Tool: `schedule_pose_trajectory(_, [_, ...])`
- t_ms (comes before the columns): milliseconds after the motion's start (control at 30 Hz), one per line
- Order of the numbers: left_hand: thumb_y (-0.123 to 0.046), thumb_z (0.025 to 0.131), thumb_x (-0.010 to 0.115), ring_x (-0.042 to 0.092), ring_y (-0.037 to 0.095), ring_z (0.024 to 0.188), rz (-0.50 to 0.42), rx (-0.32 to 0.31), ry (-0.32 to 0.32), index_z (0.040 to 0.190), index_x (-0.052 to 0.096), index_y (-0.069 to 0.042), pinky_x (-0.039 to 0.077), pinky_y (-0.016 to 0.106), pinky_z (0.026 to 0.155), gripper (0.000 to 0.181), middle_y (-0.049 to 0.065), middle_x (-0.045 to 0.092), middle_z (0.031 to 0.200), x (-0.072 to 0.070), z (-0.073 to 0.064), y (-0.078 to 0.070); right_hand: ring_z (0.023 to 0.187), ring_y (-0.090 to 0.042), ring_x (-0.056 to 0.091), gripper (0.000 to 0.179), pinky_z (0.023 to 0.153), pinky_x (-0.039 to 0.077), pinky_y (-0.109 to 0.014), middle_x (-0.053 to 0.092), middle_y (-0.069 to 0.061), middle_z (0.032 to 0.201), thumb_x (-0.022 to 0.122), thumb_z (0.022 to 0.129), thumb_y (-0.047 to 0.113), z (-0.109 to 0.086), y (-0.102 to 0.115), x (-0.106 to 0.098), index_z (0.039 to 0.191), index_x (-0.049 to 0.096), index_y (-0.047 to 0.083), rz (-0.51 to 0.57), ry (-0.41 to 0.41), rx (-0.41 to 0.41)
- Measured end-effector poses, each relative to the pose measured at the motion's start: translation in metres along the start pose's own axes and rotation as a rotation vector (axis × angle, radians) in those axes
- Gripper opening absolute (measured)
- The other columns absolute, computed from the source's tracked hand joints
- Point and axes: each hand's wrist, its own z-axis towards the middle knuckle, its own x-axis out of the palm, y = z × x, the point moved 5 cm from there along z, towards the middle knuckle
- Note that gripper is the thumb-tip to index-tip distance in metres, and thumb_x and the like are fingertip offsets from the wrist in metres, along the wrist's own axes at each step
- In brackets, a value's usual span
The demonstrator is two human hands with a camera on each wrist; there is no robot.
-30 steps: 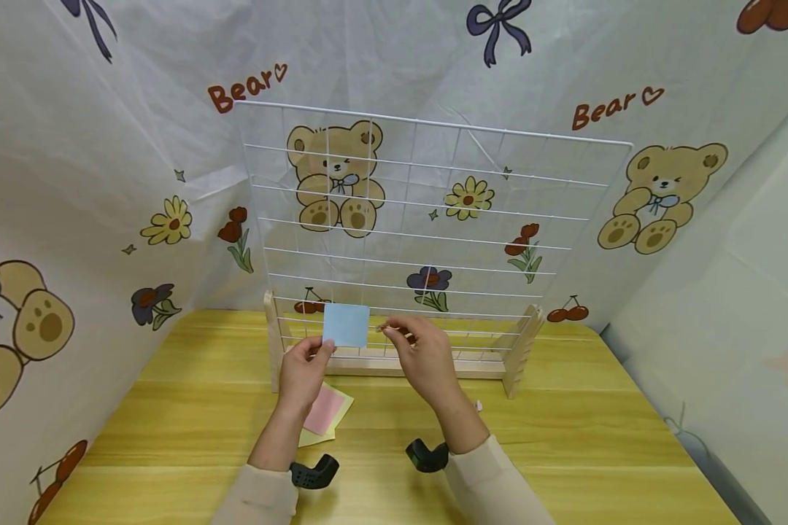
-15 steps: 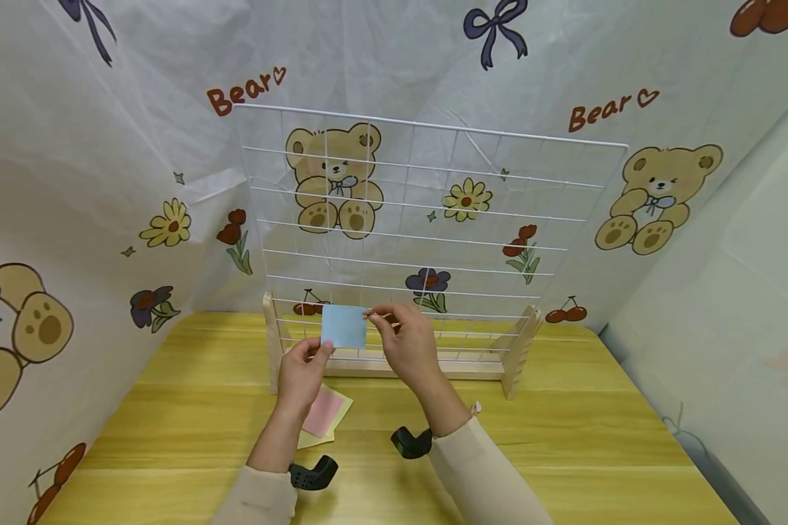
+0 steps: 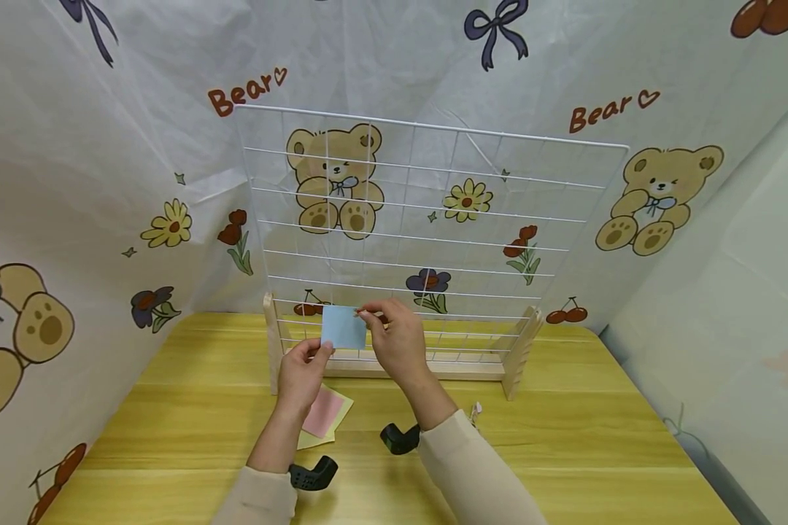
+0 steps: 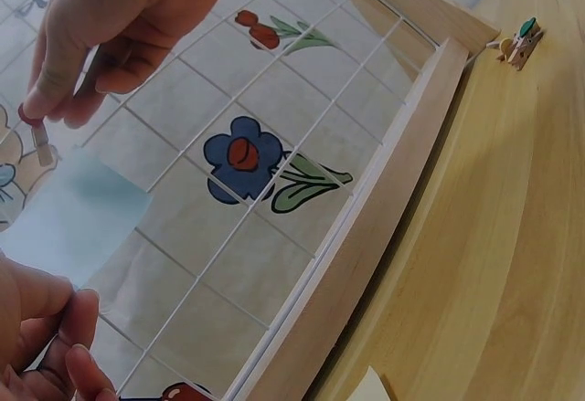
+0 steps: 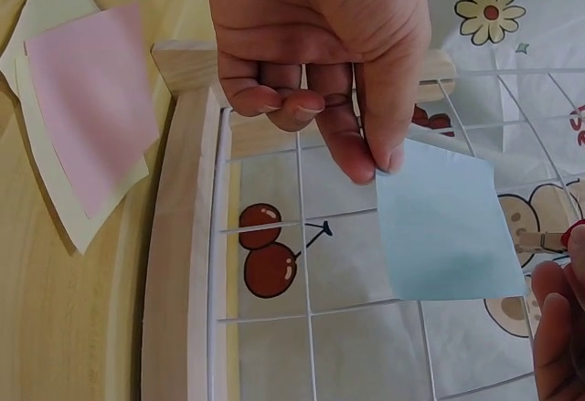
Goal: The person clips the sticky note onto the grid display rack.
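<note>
My left hand (image 3: 304, 372) pinches a light blue paper note (image 3: 341, 327) by its lower left corner, holding it up in front of a white wire grid (image 3: 433, 240). Between the thumb and fingers of my right hand (image 3: 399, 337) is a small wooden clothespin (image 4: 42, 143) with a red decoration. In the head view this hand overlaps the note's upper right part. The left wrist view shows the clothespin's tip close to the note's upper edge. From the right wrist view, its wooden end (image 5: 541, 241) sits beside the note, pointing toward it.
The grid stands in a wooden base (image 3: 394, 368) on the wood-grain table (image 3: 578, 437). Left of centre lie a pink note (image 3: 325, 413) and pale yellow paper (image 3: 343, 415). More small clothespins (image 4: 521, 45) lie to the right, partly behind the right sleeve. A bear-printed cloth (image 3: 394, 65) hangs behind.
My right hand has moved left with the clothespin, from beside the blue note to over its upper right part. My left hand and the note have stayed nearly still.
</note>
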Motion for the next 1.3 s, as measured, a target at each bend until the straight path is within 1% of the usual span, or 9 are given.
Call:
schedule_pose_trajectory(167, [-0.025, 0.102, 0.063, 0.057, 0.020, 0.097, 0.002, 0.000, -0.003, 0.115, 0.072, -0.002, 0.045, 0.029, 0.078, 0.029, 0.016, 0.072, 0.111, 0.000, 0.001, 0.001, 0.077, -0.017, 0.072, 0.006, 0.069, 0.060, -0.026, 0.075, -0.006, 0.091, 0.075, 0.092, 0.012, 0.002, 0.000, 0.001, 0.094, 0.077, 0.006, 0.007, -0.031, 0.003])
schedule_pose_trajectory(300, [-0.025, 0.102, 0.063, 0.057, 0.021, 0.097, 0.005, 0.003, -0.007, 0.114, 0.072, -0.001, 0.045, 0.029, 0.077, 0.029, 0.016, 0.073, 0.110, -0.001, 0.001, 0.002, 0.074, -0.016, 0.072, 0.007, 0.067, 0.059, -0.027, 0.076, -0.005, 0.090, 0.075, 0.093, 0.014, 0.005, 0.001, 0.004, 0.093, 0.079, 0.008, -0.022, -0.021, 0.030])
schedule_pose_trajectory(500, [-0.025, 0.102, 0.062, 0.056, 0.021, 0.097, 0.017, -0.003, -0.007, 0.115, 0.071, -0.002, 0.044, 0.029, 0.078, 0.029, 0.015, 0.072, 0.110, -0.002, 0.002, 0.003, 0.082, -0.017, 0.072, 0.009, 0.069, 0.059, -0.028, 0.077, -0.002, 0.093, 0.075, 0.093, 0.019, 0.011, 0.005, 0.008, 0.093, 0.080, 0.012, -0.105, 0.008, 0.063])
schedule_pose_trajectory(700, [-0.023, 0.102, 0.063, 0.056, 0.014, 0.091, 0.018, 0.019, -0.011, 0.116, 0.071, -0.001, 0.045, 0.027, 0.075, 0.028, 0.016, 0.073, 0.110, -0.002, 0.002, 0.003, 0.086, -0.016, 0.073, 0.009, 0.069, 0.058, -0.031, 0.078, -0.001, 0.093, 0.075, 0.093, 0.021, 0.015, 0.008, 0.009, 0.091, 0.080, 0.014, -0.187, 0.009, 0.069])
schedule_pose_trajectory(800, [-0.023, 0.102, 0.063, 0.055, 0.011, 0.089, 0.014, 0.026, -0.011, 0.117, 0.071, 0.000, 0.044, 0.026, 0.073, 0.028, 0.016, 0.074, 0.109, -0.002, 0.002, 0.003, 0.088, -0.016, 0.074, 0.009, 0.071, 0.058, -0.033, 0.078, 0.000, 0.093, 0.075, 0.093, 0.022, 0.016, 0.010, 0.010, 0.091, 0.080, 0.015, -0.224, 0.025, 0.073])
schedule_pose_trajectory(1033, [-0.023, 0.102, 0.063, 0.055, 0.012, 0.089, 0.011, 0.023, -0.008, 0.117, 0.071, 0.000, 0.044, 0.025, 0.072, 0.028, 0.015, 0.074, 0.109, -0.002, 0.002, 0.002, 0.091, -0.017, 0.074, 0.011, 0.074, 0.059, -0.034, 0.078, 0.001, 0.096, 0.073, 0.094, 0.026, 0.019, 0.010, 0.014, 0.093, 0.080, 0.017, -0.284, 0.088, 0.106])
schedule_pose_trajectory(1167, [-0.023, 0.102, 0.063, 0.055, 0.012, 0.090, 0.004, 0.029, -0.007, 0.117, 0.072, 0.000, 0.044, 0.025, 0.073, 0.029, 0.017, 0.074, 0.110, -0.002, 0.001, 0.002, 0.091, -0.017, 0.074, 0.011, 0.073, 0.058, -0.034, 0.078, 0.001, 0.096, 0.073, 0.094, 0.026, 0.020, 0.011, 0.015, 0.093, 0.080, 0.018, -0.306, 0.110, 0.110])
schedule_pose_trajectory(1300, [-0.024, 0.102, 0.064, 0.055, 0.011, 0.089, 0.001, 0.033, -0.009, 0.115, 0.072, 0.000, 0.044, 0.025, 0.073, 0.028, 0.016, 0.075, 0.108, -0.001, 0.001, 0.002, 0.089, -0.016, 0.074, 0.011, 0.071, 0.058, -0.033, 0.077, 0.001, 0.095, 0.073, 0.094, 0.027, 0.020, 0.013, 0.016, 0.095, 0.080, 0.018, -0.334, 0.124, 0.113])
